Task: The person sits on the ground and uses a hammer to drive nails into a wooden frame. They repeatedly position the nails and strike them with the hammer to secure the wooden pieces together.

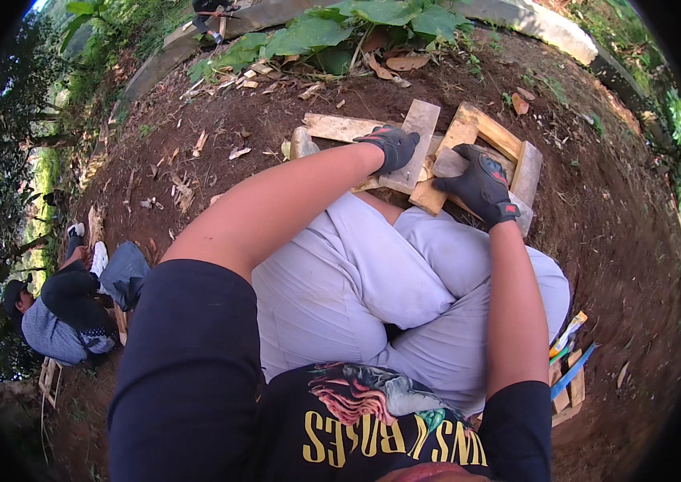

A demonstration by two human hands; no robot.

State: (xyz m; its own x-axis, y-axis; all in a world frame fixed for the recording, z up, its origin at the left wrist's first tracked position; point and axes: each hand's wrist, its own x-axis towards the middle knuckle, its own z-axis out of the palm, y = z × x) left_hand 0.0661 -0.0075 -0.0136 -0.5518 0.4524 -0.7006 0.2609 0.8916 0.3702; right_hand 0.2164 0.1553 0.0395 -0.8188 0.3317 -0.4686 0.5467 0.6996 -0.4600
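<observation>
Nearest, at the lower edge: black short-sleeved T-shirt with coloured print and yellow lettering, above pale grey trousers on bent legs. To the right of the hip, on bare brown soil: long blue strip and narrow yellow-and-white item, just beside short light-brown wooden pieces.

Beyond the knees: right hand in a dark work glove with a red mark near the cuff. Placed over the rectangular frame of tan and grey wooden pieces, directly ahead and slightly right, low over the soil. Right grip: thumb and fingers spread wide, in contact with the frame; cannot tell if clamped on any piece.

Left hand, likewise gloved, over the flat grey wooden board, slanted just beside the left side of the frame. Left grip: fingers partly curled across the face of the board; underside hidden, so cannot tell a firm hold from pressing.

Farther left: long tan wooden strip, partly behind the left hand, with short pale wooden block near its outer end. Scattered over the soil: pale wood chips.

Well apart at far left: seated person in dark cap and grey patterned shirt. Farthest ahead: broad green leaves, long grey kerb, and, cropped at the top edge, second person in dark clothing.
</observation>
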